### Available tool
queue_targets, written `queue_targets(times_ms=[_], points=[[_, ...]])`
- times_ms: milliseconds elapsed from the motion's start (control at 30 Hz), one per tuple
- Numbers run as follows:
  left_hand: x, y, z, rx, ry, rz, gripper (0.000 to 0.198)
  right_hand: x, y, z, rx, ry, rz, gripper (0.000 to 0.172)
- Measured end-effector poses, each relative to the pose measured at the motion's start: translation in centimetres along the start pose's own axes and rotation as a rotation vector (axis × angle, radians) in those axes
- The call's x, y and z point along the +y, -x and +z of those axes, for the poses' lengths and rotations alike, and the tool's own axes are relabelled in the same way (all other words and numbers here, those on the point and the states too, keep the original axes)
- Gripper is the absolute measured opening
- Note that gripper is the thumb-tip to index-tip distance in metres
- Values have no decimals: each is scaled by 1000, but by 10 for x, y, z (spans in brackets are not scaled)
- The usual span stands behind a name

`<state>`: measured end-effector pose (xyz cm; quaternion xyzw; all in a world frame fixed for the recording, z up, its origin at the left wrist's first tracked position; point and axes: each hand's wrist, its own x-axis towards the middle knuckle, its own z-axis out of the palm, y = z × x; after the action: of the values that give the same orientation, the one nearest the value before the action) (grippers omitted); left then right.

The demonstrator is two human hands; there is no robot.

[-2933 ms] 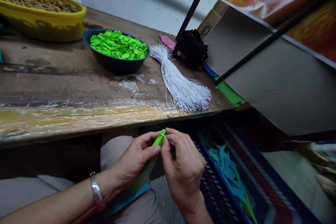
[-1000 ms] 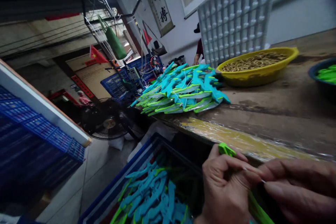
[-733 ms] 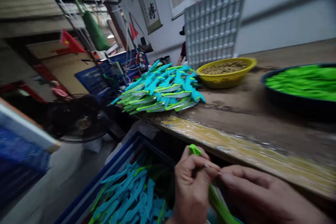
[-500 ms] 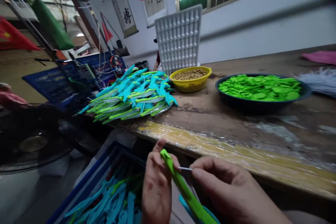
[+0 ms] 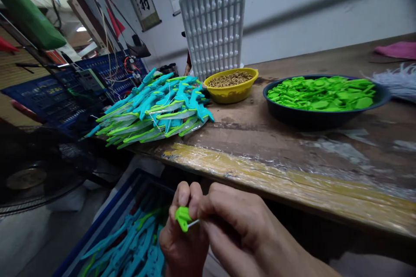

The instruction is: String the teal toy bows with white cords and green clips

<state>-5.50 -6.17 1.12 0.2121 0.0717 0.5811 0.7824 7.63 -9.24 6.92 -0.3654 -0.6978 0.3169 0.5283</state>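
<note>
1. Presently, the left hand [image 5: 185, 240] is at the lower centre of the frame, fingers closed about a small green end piece [image 5: 183, 216]; the rest of that item is concealed by the hands.
2. The right hand [image 5: 250, 225], at lower centre-right, is closed at the fingertips on a white cord [image 5: 193, 223]. The cord runs from the end piece to these fingertips. The two hands are in contact or very nearly so; the exact gap cannot be determined.
3. A blue crate [image 5: 87, 236] at lower left contains turquoise pieces [image 5: 133, 242], some with green parts.
4. The worktable [image 5: 240, 132] crosses the frame above the hands, its near edge covered by yellow tape [image 5: 260, 177].
5. On the table, left of centre, lies a heap of turquoise-and-green items [image 5: 162, 106]. Just beside it, near the centre, a yellow basin [image 5: 227, 94] holds rings [image 5: 231, 79].
6. At centre-right, a dark bowl [image 5: 305, 117] is filled with loose green parts [image 5: 321, 93]. A bundle of white strands [image 5: 398, 80] lies near it at the right edge, below a pink cloth [image 5: 396, 50].
7. A ribbed grey panel [image 5: 214, 26] leans behind the basin, upper centre.
</note>
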Motion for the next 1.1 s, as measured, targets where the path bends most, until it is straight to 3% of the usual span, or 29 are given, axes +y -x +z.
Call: queue_targets(times_ms=[167,600,733,933,1100], points=[[-5,-4,6,7,5,-11,27,4,-4,3,-29,-62,52,21],[-10,-8,0,76,-89,-25,39,10,-6,-3,22,-173,91,22],[-12,-8,0,57,-52,-34,34,12,-8,-4,2,-157,94,20],[-11,-9,1,18,3,-58,22,11,-5,-6,-62,-12,44,19],[-4,-9,-4,21,-139,-113,12,17,-1,-9,-86,165,-124,22]])
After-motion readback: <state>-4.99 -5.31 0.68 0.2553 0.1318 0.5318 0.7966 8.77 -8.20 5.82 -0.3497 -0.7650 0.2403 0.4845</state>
